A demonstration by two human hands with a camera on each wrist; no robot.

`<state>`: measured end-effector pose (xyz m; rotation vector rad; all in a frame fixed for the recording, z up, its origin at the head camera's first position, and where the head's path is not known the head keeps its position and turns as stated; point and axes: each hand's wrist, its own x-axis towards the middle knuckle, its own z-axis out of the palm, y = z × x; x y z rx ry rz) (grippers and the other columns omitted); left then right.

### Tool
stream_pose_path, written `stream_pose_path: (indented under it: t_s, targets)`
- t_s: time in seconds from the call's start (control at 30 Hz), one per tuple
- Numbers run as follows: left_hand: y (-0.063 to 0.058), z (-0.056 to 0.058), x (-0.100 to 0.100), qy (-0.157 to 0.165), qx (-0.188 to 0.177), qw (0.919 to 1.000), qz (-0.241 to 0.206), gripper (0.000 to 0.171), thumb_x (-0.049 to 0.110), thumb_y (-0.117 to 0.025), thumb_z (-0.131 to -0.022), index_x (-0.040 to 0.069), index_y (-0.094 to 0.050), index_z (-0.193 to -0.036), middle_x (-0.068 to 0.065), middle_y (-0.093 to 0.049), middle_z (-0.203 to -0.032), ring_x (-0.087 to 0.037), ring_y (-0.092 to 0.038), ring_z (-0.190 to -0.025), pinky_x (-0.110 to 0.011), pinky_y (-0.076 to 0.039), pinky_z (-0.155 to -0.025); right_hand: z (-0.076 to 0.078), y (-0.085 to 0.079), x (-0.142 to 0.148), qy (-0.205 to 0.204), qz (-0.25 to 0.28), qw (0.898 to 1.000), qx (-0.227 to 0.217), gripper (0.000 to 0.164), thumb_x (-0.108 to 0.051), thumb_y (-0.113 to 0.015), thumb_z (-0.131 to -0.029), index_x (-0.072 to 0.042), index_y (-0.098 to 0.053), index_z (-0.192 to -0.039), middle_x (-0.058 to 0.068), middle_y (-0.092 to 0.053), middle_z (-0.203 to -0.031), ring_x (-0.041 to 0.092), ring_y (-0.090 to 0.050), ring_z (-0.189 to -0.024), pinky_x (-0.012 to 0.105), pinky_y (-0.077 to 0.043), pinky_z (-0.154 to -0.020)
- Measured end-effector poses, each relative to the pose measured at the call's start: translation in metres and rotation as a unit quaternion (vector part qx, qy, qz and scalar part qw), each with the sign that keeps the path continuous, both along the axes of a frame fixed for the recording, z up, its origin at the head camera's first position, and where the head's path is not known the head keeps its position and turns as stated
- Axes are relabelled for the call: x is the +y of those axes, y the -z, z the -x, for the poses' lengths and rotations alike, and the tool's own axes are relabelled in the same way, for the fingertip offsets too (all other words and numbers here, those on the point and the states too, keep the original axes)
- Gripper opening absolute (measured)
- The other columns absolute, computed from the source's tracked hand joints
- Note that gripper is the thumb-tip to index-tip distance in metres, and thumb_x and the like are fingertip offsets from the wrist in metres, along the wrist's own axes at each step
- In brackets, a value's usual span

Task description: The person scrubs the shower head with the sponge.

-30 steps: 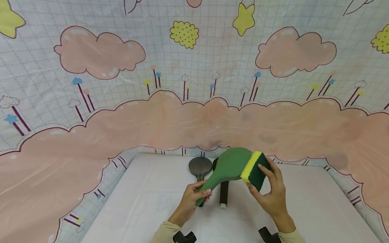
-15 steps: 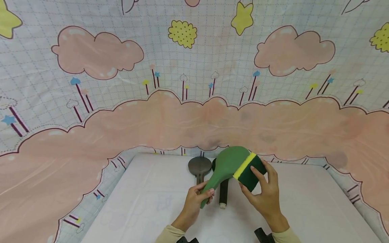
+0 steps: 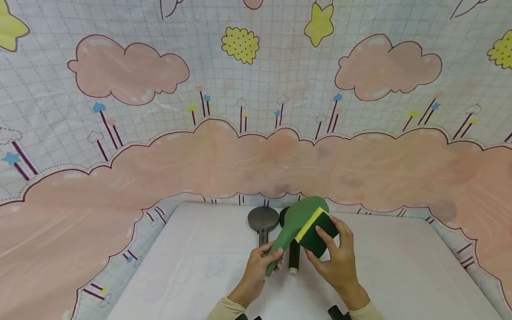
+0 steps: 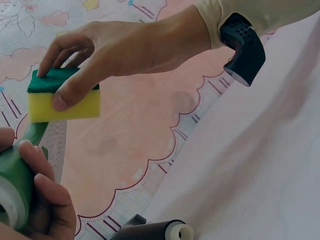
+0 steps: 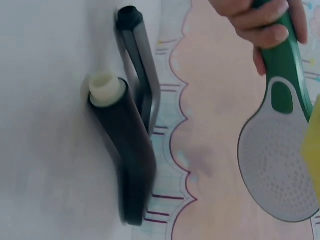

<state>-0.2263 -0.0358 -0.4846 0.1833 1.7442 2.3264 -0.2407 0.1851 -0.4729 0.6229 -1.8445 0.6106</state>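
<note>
My left hand (image 3: 256, 269) grips the handle of a green shower head (image 3: 301, 216) tilted up above the table. The right wrist view shows its pale perforated spray face (image 5: 275, 162); the handle's hollow end is visible in the left wrist view. Between the thumb and fingers of my right hand (image 3: 339, 263) is a sponge (image 4: 65, 106), yellow with a dark green scouring side. Its yellow side faces the shower head and overlaps the head's right edge in the head view. The thumb lies on the yellow part, with fingertips on the green side.
Behind the hands, a dark grey shower head (image 3: 263, 219) and a black shower head (image 3: 294, 255) lie side by side on the white table (image 3: 192, 249). The black one is partly covered by the green one. A patterned cloth (image 3: 256, 164) rises behind the table.
The right hand has moved the sponge left and down along the green shower head, toward its handle. The shower head has turned slightly more upright while the left hand keeps its hold.
</note>
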Motion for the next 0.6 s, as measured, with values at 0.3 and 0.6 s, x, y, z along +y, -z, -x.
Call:
stream_pose_path:
  t_s: [0.3,0.6]
  targets:
    - [0.0,0.0,-0.001,0.006,-0.001,1.0,0.002,0.055,0.025,-0.065,-0.095,-0.006,-0.05,-0.137,-0.001,-0.065,-0.086,-0.004,-0.056,-0.066,-0.018,-0.047,-0.062,-0.004,0.005,-0.011,-0.026,-0.02,0.999,-0.011,0.053,-0.051,-0.059,-0.092,-0.006,-0.067,-0.119,0.031,-0.048,-0.136,0.042,-0.042,-0.124,0.022,-0.021,-0.119]
    - [-0.002,0.001,-0.002,-0.002,0.006,0.9998,0.019,0.059,0.029,-0.064,-0.095,-0.005,-0.049,-0.14,0.002,-0.065,-0.084,-0.004,-0.057,-0.068,-0.019,-0.048,-0.064,-0.007,0.01,-0.021,-0.036,-0.053,0.998,-0.019,0.052,-0.053,-0.056,-0.093,-0.009,-0.067,-0.12,0.029,-0.05,-0.136,0.041,-0.043,-0.122,0.022,-0.019,-0.12]
